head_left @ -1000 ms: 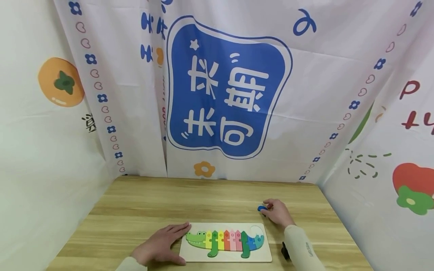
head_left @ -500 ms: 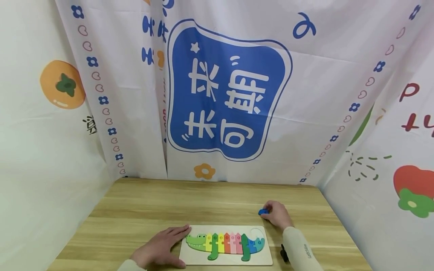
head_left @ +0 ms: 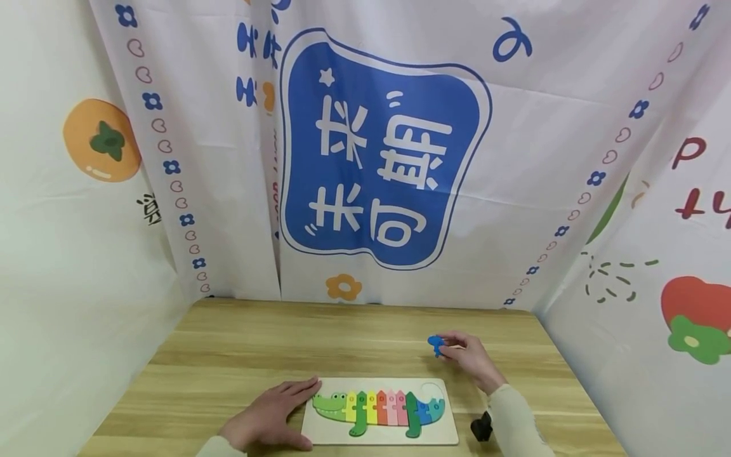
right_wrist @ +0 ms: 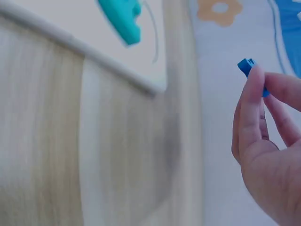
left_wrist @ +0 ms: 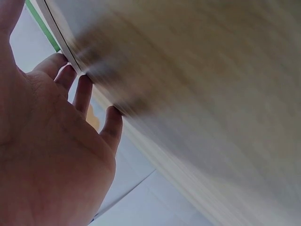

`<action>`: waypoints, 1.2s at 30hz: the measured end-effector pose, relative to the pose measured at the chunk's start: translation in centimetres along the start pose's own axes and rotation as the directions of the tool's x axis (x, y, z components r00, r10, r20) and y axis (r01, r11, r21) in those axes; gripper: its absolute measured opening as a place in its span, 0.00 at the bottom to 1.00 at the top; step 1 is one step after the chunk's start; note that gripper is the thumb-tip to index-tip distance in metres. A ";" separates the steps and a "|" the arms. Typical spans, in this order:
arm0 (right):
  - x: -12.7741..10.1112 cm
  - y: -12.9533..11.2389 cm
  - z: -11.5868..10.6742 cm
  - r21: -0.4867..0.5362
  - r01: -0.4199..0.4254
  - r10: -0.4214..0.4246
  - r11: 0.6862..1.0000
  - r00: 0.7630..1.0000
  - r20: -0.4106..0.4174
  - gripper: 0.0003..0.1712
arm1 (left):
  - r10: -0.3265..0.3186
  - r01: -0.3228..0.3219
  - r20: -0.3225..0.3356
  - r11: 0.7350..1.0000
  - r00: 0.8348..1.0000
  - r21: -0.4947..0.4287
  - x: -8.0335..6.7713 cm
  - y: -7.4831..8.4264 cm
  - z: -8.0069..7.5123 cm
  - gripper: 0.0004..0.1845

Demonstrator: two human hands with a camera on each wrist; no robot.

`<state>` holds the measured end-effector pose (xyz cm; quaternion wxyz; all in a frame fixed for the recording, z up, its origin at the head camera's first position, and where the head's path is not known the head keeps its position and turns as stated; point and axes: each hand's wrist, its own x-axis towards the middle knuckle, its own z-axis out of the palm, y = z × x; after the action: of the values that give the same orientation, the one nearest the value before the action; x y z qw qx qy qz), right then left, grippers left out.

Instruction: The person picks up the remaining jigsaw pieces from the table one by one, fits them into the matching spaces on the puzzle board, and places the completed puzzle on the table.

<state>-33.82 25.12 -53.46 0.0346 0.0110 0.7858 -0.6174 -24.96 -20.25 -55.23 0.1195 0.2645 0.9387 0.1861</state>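
A small blue puzzle piece [head_left: 436, 343] is pinched between thumb and fingertips of the right hand [head_left: 469, 357], whose grip is closed around it, and is held above the wooden counter [head_left: 240, 349], just beyond the far right corner of the crocodile puzzle board [head_left: 320, 431]. The empty tail slot [head_left: 432, 388] is seen at the board's right end, beside the teal tail piece [head_left: 436, 407]. The left hand [head_left: 268, 414] is laid flat on the counter with fingers spread and straight, its fingertips touching the board's left edge near the green crocodile head [head_left: 329, 402]
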 end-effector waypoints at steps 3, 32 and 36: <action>-0.6 -0.8 0.0 0.008 0.029 -0.029 1.000 1.000 0.004 0.19 | 0.007 -0.007 -0.009 1.000 1.000 0.004 0.1 0.0 0.0 0.58; -4.8 -5.5 -0.7 -0.046 0.165 -0.157 0.985 0.979 0.132 0.22 | 0.004 -0.004 0.012 1.000 1.000 0.003 0.2 0.6 -0.6 0.59; -4.5 -4.0 -0.7 -0.059 0.122 -0.110 0.991 0.977 0.183 0.20 | 0.005 -0.005 0.021 1.000 1.000 0.000 -0.1 0.5 -0.6 0.59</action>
<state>-29.57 24.98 -49.11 0.0696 -0.0917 0.7998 -0.5892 -24.85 -20.07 -54.53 0.1288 0.2690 0.9367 0.1836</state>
